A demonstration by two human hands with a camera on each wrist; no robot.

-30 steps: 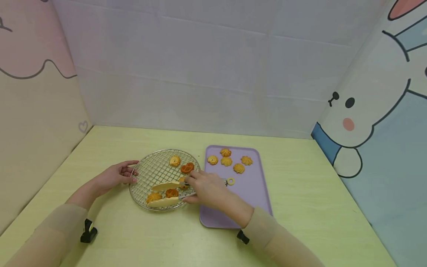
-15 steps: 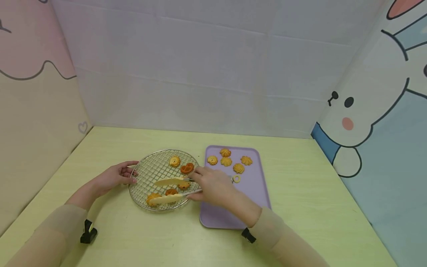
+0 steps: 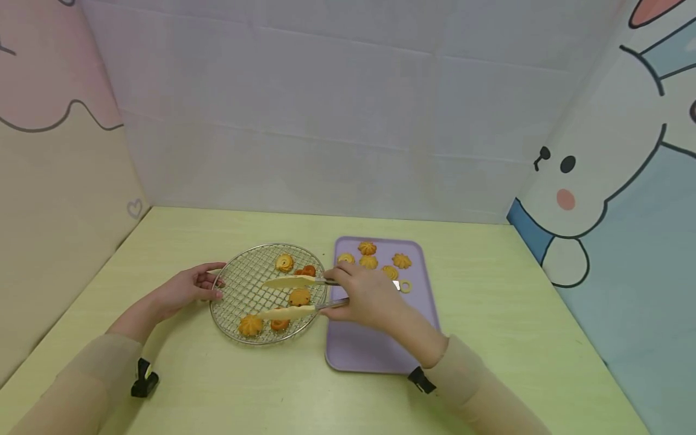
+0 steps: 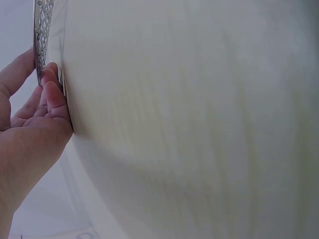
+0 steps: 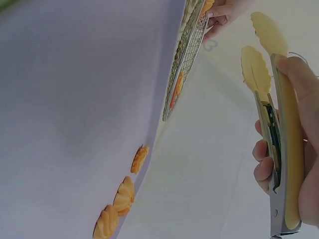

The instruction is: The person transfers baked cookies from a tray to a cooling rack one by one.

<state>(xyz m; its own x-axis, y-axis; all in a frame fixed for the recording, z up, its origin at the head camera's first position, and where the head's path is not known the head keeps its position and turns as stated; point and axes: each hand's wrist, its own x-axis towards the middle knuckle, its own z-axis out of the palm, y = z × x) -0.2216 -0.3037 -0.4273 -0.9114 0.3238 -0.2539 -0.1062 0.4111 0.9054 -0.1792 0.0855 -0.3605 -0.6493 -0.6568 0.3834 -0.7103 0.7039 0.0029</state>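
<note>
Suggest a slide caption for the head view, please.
Left hand holds a wire rack bearing cookies and pretzels; right hand grips spread tongs above.

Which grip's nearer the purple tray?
Right: the right grip is over the purple tray, holding tongs; the left grip is off it, pinching the wire rack at its left rim.
</note>
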